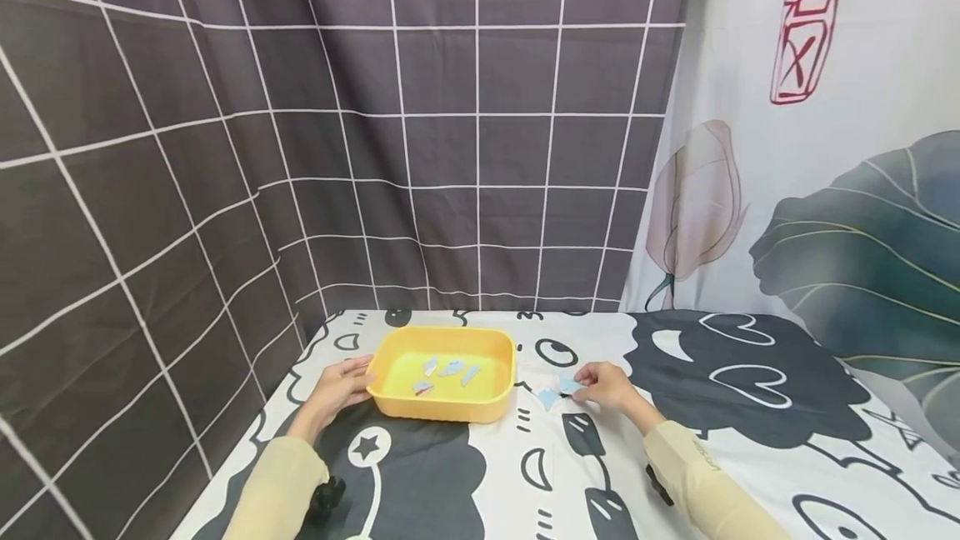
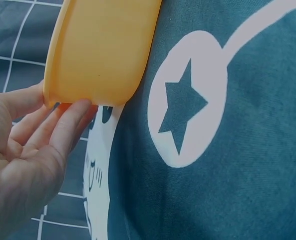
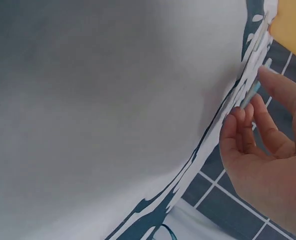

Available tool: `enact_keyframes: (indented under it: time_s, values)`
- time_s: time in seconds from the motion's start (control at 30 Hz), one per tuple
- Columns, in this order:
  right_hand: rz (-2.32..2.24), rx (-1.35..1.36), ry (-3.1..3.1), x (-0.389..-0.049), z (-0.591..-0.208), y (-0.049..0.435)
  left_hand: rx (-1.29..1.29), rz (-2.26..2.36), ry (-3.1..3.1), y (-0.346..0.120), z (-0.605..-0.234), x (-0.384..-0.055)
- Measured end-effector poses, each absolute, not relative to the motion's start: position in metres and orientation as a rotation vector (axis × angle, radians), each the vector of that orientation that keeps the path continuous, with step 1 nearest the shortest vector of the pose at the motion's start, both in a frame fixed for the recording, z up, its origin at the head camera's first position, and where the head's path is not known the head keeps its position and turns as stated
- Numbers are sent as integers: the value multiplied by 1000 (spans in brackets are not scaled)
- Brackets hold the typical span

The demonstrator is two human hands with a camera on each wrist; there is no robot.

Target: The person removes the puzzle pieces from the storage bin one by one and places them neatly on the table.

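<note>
A yellow plastic basin [image 1: 441, 408] stands on the patterned cloth, with several small light-blue and whitish scraps [image 1: 452, 368] lying on its floor. At its left end my left hand [image 1: 339, 390] holds the wall; in the left wrist view, the thumb is at the rim and the fingers [image 2: 70, 125] bend against the outside. To the right of the basin, my right hand [image 1: 606, 387] pinches a thin light-blue piece [image 1: 568, 385] between thumb and fingers, close above the cloth. Another light-blue scrap [image 1: 547, 398] lies just left of it on the cloth.
A white cloth with dark cartoon drawings [image 1: 536, 469] covers the table. Behind and at the left hangs a dark grid-patterned curtain [image 1: 442, 148]. A pale curtain with leaf and flower prints [image 1: 750, 148] hangs at the right.
</note>
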State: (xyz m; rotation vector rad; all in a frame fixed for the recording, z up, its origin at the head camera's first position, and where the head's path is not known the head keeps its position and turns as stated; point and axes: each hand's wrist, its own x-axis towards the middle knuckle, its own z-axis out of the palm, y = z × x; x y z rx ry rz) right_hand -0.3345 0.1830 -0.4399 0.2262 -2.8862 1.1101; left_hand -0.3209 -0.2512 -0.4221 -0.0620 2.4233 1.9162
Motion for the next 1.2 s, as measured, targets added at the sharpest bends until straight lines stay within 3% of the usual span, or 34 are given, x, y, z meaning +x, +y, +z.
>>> enact_keyframes:
  time_s: [0.23,1.2]
  values:
    - [1081,301,-2962,-330,-436,186,-69,1919,2398,-252,-424,-323]
    - [1089,175,-2980,-326,-444,187,-47,1935,2366,-255,-424,-324]
